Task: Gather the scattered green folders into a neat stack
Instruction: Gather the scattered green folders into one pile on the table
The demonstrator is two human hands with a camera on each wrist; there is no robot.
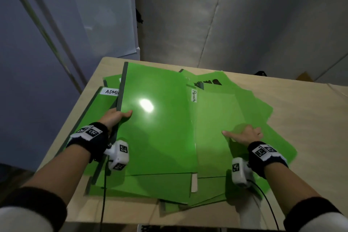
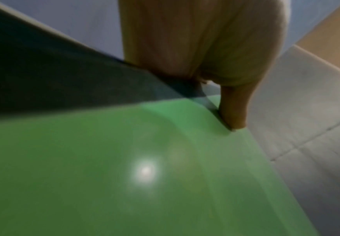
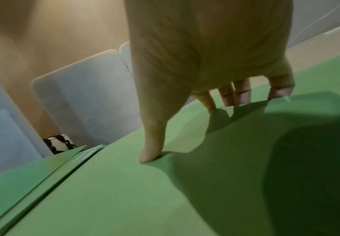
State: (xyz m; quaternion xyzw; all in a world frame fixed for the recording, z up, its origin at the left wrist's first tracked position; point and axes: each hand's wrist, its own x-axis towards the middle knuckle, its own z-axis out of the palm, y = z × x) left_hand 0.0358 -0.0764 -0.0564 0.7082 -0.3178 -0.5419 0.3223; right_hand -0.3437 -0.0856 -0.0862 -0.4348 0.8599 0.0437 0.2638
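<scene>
Several glossy green folders overlap in a loose heap on the wooden table [image 1: 301, 103]. My left hand [image 1: 114, 117] grips the dark spine edge of the large top folder [image 1: 156, 118], thumb [image 2: 233, 108] on its cover [image 2: 124, 175] and fingers underneath. To its right lies a folder labelled "Permits" [image 1: 216, 118]. My right hand [image 1: 243, 134] rests on that folder, thumb [image 3: 151, 153] and fingertips pressing down on the cover [image 3: 124, 191]. A folder labelled "ADMIN" [image 1: 99, 107] sticks out at the left. More folders fan out at the right [image 1: 263, 111] and below [image 1: 150, 184].
The heap lies near the table's left and front edges. Bare wood shows to the right and at the back. Black cables [image 1: 267, 199] run from the wrist cameras over the front edge. Grey floor and a blue wall lie beyond the table.
</scene>
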